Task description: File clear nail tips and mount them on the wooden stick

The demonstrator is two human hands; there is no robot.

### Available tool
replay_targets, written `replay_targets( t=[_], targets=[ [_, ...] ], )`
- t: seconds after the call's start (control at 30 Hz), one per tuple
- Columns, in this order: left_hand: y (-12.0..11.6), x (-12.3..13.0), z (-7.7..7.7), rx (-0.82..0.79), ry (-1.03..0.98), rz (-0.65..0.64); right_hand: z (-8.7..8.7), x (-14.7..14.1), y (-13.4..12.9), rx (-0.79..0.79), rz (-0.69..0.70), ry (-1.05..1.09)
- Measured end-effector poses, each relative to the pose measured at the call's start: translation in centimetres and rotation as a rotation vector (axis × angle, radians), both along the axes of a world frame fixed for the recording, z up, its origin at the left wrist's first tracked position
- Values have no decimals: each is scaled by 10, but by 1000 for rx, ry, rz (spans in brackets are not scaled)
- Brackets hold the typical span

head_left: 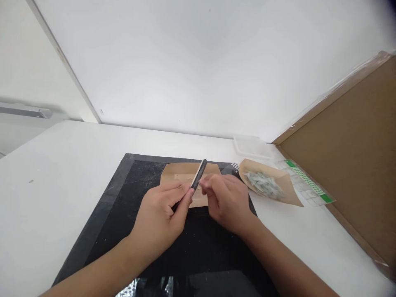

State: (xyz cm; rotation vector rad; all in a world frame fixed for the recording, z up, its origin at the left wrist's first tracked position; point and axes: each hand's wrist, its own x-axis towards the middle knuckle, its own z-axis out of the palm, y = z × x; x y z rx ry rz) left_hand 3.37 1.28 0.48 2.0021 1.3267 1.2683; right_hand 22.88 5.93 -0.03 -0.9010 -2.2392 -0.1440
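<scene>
My left hand (165, 214) is closed round a slim dark bar (200, 173) with a rounded tip and a pale strip along one edge. The bar slants up and to the right, its lower end partly hidden by my fingers. Just right of it is my right hand (229, 200), its fingertips pinched together by the bar's edge. Whatever they hold, if anything, is hidden. Beneath both hands lies a brown paper sheet (175, 169) with small pale bits on it. It rests on a black mat (123, 214).
To the right, a brown paper piece (291, 192) carries a heap of translucent greenish-white slivers (262, 184). Beyond it lies a clear plastic sheet with a green band (326, 199). A clear tray (252, 145) stands at the back. A cardboard panel (349, 156) bounds the right side.
</scene>
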Motion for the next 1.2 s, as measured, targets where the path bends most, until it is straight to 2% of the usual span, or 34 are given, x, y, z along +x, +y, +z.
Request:
replay_targets(
  t=[0.17, 0.27, 0.37, 0.47, 0.6, 0.73, 0.83, 0.97, 1.07, 1.2],
  targets=[
    [0, 0, -1, -17, -23, -13, 0, -3, 0, 31, -47, 51],
    [1, -2, -1, -33, -35, -10, 0, -5, 0, -16, 17, 9],
    [2, -2, 0, -46, -31, -10, -1, -6, 1, 13, -36, 61],
    [2, -2, 1, -48, -40, -2, -1, -6, 1, -41, 9, 35],
    [1, 0, 2, -53, -68, -3, 0, -5, 1, 41, -49, 117],
    [-1, 0, 2, -38, -70, 11, 1, -6, 1, 10, 19, 56],
    [-2, -1, 3, -29, -58, 5, 3, -6, 0, 59, -54, 104],
    [-2, -1, 2, -4, -36, 11, 3, -7, -1, -10, 6, 52],
    [-1, -2, -1, 4, -24, 13, 0, -8, -1, 49, -50, 123],
    [-2, -3, -3, -36, 31, 40, -2, -8, -1, -67, 20, 48]
  ],
)
